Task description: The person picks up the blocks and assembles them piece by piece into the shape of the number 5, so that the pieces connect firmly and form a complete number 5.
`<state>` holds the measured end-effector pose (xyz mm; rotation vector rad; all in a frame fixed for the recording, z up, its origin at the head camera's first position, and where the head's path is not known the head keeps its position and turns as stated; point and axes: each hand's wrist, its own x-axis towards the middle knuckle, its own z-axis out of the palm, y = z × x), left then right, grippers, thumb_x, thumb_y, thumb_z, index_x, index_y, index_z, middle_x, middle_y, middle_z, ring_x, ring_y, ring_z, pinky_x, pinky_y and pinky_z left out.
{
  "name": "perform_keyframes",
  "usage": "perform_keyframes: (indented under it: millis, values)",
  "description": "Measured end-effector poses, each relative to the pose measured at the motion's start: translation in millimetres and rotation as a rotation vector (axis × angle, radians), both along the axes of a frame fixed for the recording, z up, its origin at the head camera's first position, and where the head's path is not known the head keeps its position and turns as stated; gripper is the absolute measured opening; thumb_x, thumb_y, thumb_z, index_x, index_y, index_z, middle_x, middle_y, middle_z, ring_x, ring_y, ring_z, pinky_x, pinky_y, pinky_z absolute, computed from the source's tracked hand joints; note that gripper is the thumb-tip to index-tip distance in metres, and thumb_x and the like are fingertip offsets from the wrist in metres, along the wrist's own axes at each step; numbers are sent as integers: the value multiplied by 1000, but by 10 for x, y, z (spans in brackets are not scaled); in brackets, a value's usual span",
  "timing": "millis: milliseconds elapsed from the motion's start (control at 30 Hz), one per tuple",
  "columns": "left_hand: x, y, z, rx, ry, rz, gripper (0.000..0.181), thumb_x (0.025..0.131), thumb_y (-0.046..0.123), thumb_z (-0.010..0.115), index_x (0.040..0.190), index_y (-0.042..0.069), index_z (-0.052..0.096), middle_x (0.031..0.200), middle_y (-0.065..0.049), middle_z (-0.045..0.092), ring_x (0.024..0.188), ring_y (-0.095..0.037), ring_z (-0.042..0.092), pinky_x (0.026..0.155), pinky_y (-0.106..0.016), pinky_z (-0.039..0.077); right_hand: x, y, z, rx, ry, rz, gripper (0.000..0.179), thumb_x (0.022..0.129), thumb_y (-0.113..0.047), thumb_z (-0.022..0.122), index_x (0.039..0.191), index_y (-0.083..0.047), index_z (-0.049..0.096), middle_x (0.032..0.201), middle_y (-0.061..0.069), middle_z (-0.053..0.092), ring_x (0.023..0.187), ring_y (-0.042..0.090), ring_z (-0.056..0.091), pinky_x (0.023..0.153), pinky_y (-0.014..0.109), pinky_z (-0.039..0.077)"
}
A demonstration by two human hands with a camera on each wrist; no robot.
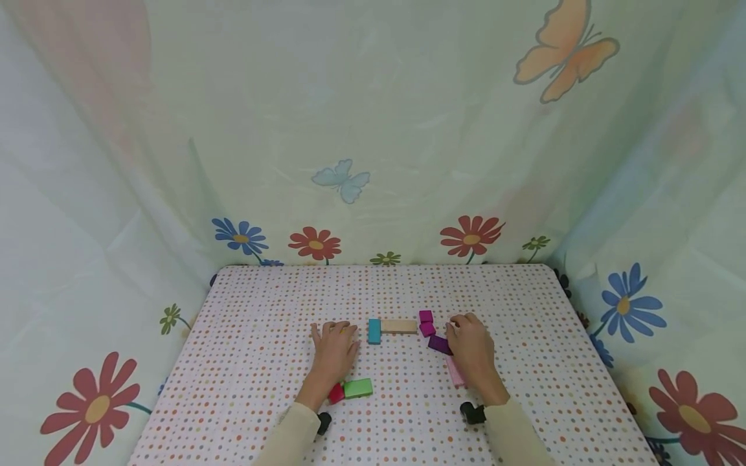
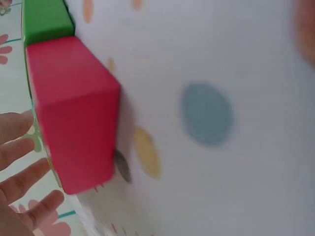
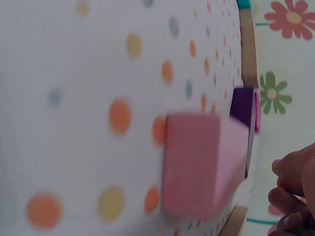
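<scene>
My left hand (image 1: pixel 335 353) has its fingers spread at the tabletop, holding nothing. Near its wrist lie a red block (image 2: pixel 78 118) and a green block (image 1: pixel 358 388), end to end. My right hand (image 1: pixel 472 349) is beside a dark purple block (image 1: pixel 440 344) and partly covers a pink block (image 1: pixel 456 373). Its fingers (image 3: pixel 290 164) are loosely bent, with nothing visible between them. A tan block (image 3: pixel 236 221) shows low in the right wrist view; the hand hides it in the head view.
A blue block (image 1: pixel 374 331) touches a long natural wood block (image 1: pixel 399 327) between the hands. Two magenta blocks (image 1: pixel 427 322) lie at its right end. Everything sits on a dotted tabletop (image 1: pixel 262 362), with a flowered curtain (image 1: pixel 373 129) behind.
</scene>
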<state>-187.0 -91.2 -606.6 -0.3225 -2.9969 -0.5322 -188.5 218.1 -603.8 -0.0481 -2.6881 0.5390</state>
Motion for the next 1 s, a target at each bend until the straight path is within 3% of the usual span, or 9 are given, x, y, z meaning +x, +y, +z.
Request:
perform_keyframes:
  millis: [200,467,800,1000]
  values:
    - [13,-32,2,-3,11,24,39,100,33,74,136,17,71,144,-9,66,136,-39,54,121,-78,25,63,251,-19,-55,-28,-45,27,97,-18,74,113,4,76,106,23,72,88,37,73,71,53,62]
    - [50,-122,-8,-3,29,28,42,98,31,76,136,14,71,143,-11,66,133,-41,54,117,-78,29,192,324,-72,-83,-116,-142,39,98,-24,73,122,7,71,117,29,66,85,38,68,68,53,57]
    - [78,-189,-13,-2,-20,43,46,98,34,76,138,14,69,144,-11,65,132,-41,53,119,-78,27,250,404,-163,-86,-108,-181,41,96,-20,75,126,8,68,114,27,64,83,33,64,65,47,54]
    - [93,-206,-31,-19,-11,51,47,98,37,76,139,15,69,134,-11,68,122,-38,54,111,-69,35,272,444,-185,-114,-95,-175,44,95,-20,77,126,10,68,114,29,65,84,36,66,67,51,54]
